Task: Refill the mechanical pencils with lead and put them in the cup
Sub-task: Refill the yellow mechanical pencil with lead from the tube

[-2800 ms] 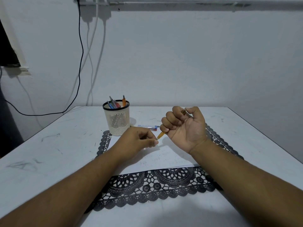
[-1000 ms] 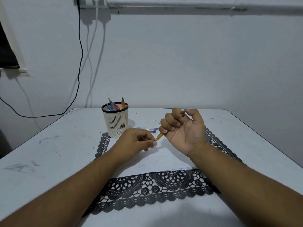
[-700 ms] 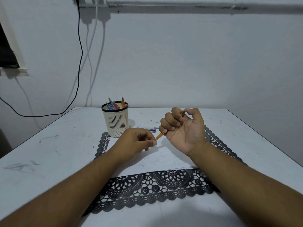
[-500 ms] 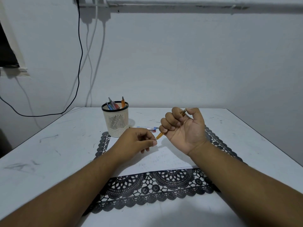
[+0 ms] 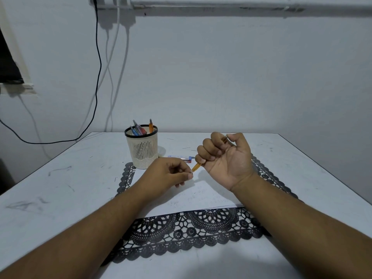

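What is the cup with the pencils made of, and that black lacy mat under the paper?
The cup looks like cream moulded plastic: its wall has neat slots, a fine mesh band near the bottom and a black rim. The black mat could be vinyl or crocheted lace; its round cut-out patterns and scalloped edge repeat evenly and it lies flat, but the picture cannot settle which.

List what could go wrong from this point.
1. The left hand pinches at the tip of the orange pencil gripped in the right hand's fist. If a lead is being fed there, it is too thin to see and could snap.
2. Both hands work above the paper, so a dropped lead may be hard to spot among its marks.
3. The lead case lies near the cup, which already holds several pencils; a careless reach might tip it.
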Demonstrator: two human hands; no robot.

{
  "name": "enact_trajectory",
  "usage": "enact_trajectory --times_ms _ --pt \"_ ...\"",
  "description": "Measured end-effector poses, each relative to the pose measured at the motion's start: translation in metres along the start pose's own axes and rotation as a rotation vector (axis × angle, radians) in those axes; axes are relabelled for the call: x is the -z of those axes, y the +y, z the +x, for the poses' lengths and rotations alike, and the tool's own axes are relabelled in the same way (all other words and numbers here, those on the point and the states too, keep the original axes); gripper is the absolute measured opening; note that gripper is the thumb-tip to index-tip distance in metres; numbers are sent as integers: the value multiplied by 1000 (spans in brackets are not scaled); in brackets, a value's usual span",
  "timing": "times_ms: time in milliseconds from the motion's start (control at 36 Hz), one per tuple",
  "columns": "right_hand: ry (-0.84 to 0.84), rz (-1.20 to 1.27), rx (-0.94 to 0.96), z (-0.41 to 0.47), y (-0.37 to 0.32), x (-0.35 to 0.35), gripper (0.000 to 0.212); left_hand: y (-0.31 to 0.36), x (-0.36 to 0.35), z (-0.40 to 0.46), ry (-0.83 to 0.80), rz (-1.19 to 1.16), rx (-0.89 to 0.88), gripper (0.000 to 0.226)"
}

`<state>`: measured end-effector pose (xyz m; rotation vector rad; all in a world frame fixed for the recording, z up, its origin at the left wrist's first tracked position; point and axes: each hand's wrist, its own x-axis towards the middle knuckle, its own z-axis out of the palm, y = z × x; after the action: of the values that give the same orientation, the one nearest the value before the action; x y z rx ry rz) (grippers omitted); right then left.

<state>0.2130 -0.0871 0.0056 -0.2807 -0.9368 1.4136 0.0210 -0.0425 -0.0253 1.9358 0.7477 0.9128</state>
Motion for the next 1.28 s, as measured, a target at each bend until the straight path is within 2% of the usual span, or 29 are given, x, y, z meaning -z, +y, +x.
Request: enact_trajectory --times_ms 167,444,611,1278 --pt "4 9 -18 0 3 0 28 -1 -1 2 -7 -65 -5 21" --pt "6 16 -25 0 5 1 31 1 -1 0 -20 -84 23 20" --pt "11 37 -16 1 4 3 31 4 0 -3 -1 -1 38 3" --pt "-2 38 -14 1 1 2 28 16 -3 -9 3 20 69 13"
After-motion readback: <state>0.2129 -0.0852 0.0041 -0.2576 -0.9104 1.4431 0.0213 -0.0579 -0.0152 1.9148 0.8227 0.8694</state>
